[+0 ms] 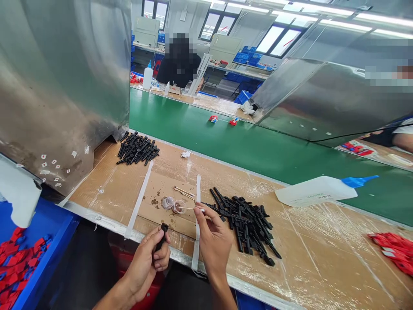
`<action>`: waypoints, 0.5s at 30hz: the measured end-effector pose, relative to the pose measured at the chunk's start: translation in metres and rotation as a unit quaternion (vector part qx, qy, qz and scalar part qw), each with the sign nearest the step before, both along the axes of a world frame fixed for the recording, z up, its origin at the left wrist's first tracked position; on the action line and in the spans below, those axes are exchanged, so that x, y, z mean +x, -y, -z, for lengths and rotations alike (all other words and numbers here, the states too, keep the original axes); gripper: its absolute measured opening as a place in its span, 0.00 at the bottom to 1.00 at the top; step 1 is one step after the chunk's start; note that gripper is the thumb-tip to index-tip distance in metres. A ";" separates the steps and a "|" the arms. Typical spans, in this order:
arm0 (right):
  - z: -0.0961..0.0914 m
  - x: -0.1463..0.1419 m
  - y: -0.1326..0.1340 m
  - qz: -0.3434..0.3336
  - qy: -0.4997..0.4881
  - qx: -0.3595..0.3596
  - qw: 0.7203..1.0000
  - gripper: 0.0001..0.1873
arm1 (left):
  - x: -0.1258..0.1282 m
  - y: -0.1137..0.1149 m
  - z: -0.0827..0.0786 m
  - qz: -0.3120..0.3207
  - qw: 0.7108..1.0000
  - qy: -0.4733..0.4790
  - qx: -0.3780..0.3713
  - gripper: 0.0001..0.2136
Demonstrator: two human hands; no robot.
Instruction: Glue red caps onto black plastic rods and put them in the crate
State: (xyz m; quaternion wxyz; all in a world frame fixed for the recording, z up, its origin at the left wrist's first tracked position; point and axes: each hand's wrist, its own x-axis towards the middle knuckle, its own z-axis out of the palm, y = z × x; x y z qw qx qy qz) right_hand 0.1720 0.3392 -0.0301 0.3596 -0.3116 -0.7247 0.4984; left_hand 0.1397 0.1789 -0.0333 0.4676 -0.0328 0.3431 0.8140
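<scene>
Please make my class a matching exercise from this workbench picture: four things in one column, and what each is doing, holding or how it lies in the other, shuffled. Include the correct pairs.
Column one
1. Left hand
2. Right hand
3. Nearer bottle
4. Blue bin

Column two
A. Lies on its side
B. Pinches a cotton swab
C. Contains red and blue pieces
D. Grips a black part

Right pairs: 1-D, 2-B, 3-A, 4-C
</scene>
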 end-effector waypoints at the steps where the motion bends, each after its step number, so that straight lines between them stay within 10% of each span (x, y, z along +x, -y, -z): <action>1: 0.002 -0.003 -0.002 -0.009 0.011 -0.004 1.000 0.15 | 0.000 0.000 0.000 -0.001 1.000 0.000 0.001 0.12; 10: 0.001 0.010 0.003 0.011 0.057 0.065 0.996 0.24 | 0.007 0.009 -0.005 0.005 0.999 0.037 0.020 0.12; 15: -0.012 0.044 0.034 -0.149 0.062 -0.141 0.977 0.21 | 0.015 0.016 -0.014 0.071 0.985 0.109 0.116 0.13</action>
